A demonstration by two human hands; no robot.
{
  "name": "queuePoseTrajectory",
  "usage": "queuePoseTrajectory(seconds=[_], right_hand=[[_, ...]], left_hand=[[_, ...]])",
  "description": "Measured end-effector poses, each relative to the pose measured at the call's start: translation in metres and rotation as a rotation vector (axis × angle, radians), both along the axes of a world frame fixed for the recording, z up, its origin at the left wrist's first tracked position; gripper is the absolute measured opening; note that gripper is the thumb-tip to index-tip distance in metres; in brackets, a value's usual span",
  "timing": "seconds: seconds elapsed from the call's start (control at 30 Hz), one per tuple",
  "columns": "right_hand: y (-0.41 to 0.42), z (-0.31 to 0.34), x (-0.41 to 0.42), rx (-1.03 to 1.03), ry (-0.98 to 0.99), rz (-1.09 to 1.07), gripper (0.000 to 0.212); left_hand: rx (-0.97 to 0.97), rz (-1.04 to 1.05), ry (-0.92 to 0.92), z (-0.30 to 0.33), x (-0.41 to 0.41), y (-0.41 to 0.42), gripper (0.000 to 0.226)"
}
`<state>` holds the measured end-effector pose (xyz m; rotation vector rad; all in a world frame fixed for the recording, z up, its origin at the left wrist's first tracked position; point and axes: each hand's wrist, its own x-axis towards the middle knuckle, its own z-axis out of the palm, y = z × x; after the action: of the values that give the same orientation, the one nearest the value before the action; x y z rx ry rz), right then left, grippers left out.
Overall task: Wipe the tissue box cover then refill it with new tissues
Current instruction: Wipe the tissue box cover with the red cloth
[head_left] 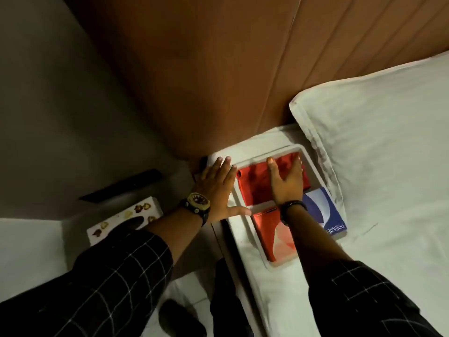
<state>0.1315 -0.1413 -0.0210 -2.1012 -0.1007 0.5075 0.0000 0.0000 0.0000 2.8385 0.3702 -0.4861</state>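
Right hand [288,177]: flat, fingers straight, pressing down on the red cloth [262,183]. It grips nothing — it just pushes, likely to rub the cloth along.
Red cloth: spread out inside the white tissue box cover [315,171], which lies open side up on the bed [388,251]. So this looks like the wiping step, on the inside.
Left hand [220,190]: open and flat too, fingers on the bed edge just beside the cover, thumb pointing at its rim. It holds nothing; it probably keeps the cover from sliding.
New tissues: a red pack [274,237] sits in the near end of the cover, and a blue pack [323,210] lies beside it under the right wrist — close by, ready for the refill.
Pillow [376,142]: just past the cover, near the headboard [218,69].
Floral box [124,220]: down on the side table, well apart, by a dark remote [126,184].
Still to do: the refill, I think.
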Motion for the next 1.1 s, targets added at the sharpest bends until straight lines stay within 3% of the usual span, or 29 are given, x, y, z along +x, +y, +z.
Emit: queuePoseTrajectory(seconds=[0.13, 0.3, 0.57, 0.7, 0.87, 1.1], right_hand=[[0.018, -0.038, 0.011, -0.130, 0.058, -0.138, 0.085], [0.043, -0.072, 0.032, -0.349, 0.116, -0.164, 0.080], [0.040, -0.098, 0.024, -0.521, 0.059, 0.030, 0.078], [0.026, -0.095, 0.030, -0.559, 0.111, 0.076, 0.082], [0.048, -0.090, 0.025, -0.551, 0.111, -0.082, 0.086], [0.059, -0.096, 0.026, -0.505, 0.092, -0.167, 0.074]], left_hand=[[0.125, -0.089, 0.049, -0.032, 0.033, 0.009, 0.123], [0.256, -0.210, 0.029, -0.062, 0.052, 0.024, 0.126], [0.252, -0.210, 0.095, -0.072, 0.058, 0.028, 0.126], [0.251, -0.227, 0.121, -0.070, 0.062, 0.028, 0.127], [0.241, -0.235, 0.126, -0.072, 0.064, 0.029, 0.126], [0.200, -0.233, 0.115, -0.079, 0.063, 0.031, 0.128]])
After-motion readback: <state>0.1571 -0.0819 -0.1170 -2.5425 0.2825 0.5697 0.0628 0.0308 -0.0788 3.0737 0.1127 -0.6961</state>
